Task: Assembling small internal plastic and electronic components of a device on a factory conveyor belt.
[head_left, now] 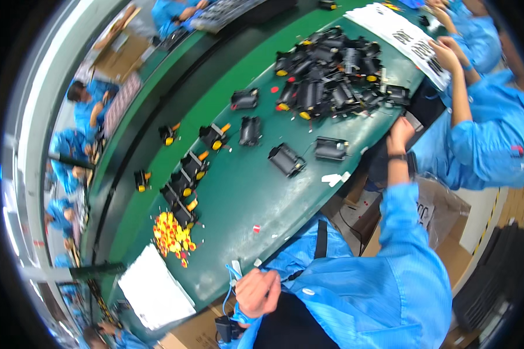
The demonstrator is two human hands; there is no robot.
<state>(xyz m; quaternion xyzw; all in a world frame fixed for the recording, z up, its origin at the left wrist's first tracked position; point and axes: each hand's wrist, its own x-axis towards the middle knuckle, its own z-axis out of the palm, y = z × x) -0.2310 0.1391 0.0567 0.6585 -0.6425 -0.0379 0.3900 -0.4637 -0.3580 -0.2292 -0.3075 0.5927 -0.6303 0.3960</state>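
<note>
My left hand point(258, 292) is held close to my body at the table's near edge, its fingers curled closed. Whatever it may hold is hidden. A blue cord strap point(234, 273) runs at that wrist. My right arm reaches out to the right, and my right hand point(400, 136), with a dark wristband, is beside the table edge, slightly blurred; its fingers do not show clearly. Nearest to it is the big heap of black plastic housings point(332, 75), some with yellow parts. Several single black housings, such as this one point(286, 159), lie apart on the green table point(233, 203).
A pile of small yellow and red pieces point(172, 234) sits at the left, near a row of black housings with yellow parts point(183, 177). White sheets point(157, 291) lie at the near left. Co-workers in blue point(471, 134) sit at the right. A green conveyor belt point(174, 113) runs beyond.
</note>
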